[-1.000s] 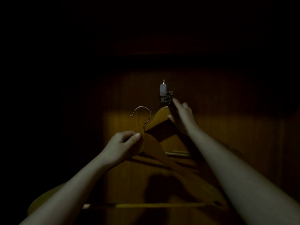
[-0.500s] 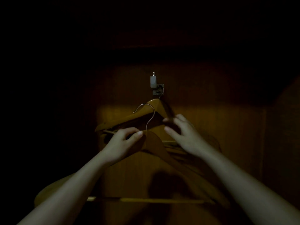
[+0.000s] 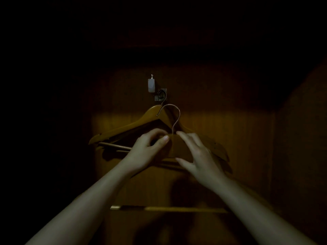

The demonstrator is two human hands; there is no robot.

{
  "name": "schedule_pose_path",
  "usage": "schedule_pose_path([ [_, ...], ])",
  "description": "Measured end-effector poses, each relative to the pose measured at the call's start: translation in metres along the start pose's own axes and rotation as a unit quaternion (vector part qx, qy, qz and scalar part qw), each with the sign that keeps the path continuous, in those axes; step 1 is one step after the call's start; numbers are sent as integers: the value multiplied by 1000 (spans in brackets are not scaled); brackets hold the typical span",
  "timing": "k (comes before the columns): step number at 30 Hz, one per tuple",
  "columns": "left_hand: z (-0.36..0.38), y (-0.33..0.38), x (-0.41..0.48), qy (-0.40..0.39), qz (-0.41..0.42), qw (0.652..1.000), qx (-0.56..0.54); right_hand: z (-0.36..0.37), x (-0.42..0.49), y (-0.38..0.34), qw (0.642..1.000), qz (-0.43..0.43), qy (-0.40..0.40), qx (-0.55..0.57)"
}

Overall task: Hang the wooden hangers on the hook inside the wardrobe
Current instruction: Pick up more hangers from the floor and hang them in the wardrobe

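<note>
nearest to me, my two bare forearms reach up and forward into the dim wardrobe. between them, low in the view, runs the straight pale wooden crossbar (image 3: pixel 169 209) of the light-brown wooden hanger with a thin metal hook (image 3: pixel 178 149) that i am holding; most of its sloping shoulders are lost in shadow or behind my arms.

my left hand (image 3: pixel 148 151) is curled closed on the top of that hanger just left of the neck, thumb laid across the front and its nail catching the light, fingers folded round behind. my right hand (image 3: pixel 200 156) is at the other side of the neck with its fingers spread and only loosely bent; the fingertips sit at the wood just right of the wire stem, but in this light i cannot tell whether they grip it or only touch it. the curved wire hook of this hanger (image 3: pixel 172 117) rises free above my hands, not yet over anything.

behind it, a second light-brown wooden hanger (image 3: pixel 134 125) already hangs on the small metal wall hook (image 3: pixel 161 95) fixed to the orange-brown wooden back panel of the wardrobe (image 3: pixel 230 135). its left shoulder slopes down to the left, its own bar showing below. just above and left of the wall hook is a small pale plastic tag-like piece (image 3: pixel 151 85). everything above is dark.
</note>
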State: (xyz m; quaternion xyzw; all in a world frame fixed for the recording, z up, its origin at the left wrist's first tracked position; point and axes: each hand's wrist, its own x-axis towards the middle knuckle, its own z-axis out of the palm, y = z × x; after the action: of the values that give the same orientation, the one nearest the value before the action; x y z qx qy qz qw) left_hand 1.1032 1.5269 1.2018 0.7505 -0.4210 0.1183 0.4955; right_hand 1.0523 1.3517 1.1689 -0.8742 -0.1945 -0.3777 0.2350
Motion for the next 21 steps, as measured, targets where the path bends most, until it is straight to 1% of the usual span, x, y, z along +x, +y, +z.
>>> schedule_pose_path([
  [2,0,-1,0,1,-1,999,34,-5,5,5,1000,0,9,-15],
  [3,0,-3,-1,3,2,995,99,-7,8,8,1000,5,13,-21],
  [4,-1,-5,-1,8,8,981,192,-10,11,10,1000,10,18,-23],
  [6,-2,-15,0,32,39,932,358,-15,19,13,999,21,31,-13],
  [8,-4,-24,7,69,84,897,428,-20,29,13,999,30,44,4],
  [11,-15,-30,26,114,105,874,460,-24,53,13,997,45,55,14],
  [13,-24,-30,40,117,102,865,477,-24,69,12,997,51,57,7],
  [15,-32,-29,50,108,78,862,489,-23,83,11,997,59,52,-3],
  [18,-42,-29,63,87,6,868,489,-20,105,10,997,64,40,-14],
  [21,-51,-28,71,51,-53,889,451,-15,124,9,997,71,28,-31],
])
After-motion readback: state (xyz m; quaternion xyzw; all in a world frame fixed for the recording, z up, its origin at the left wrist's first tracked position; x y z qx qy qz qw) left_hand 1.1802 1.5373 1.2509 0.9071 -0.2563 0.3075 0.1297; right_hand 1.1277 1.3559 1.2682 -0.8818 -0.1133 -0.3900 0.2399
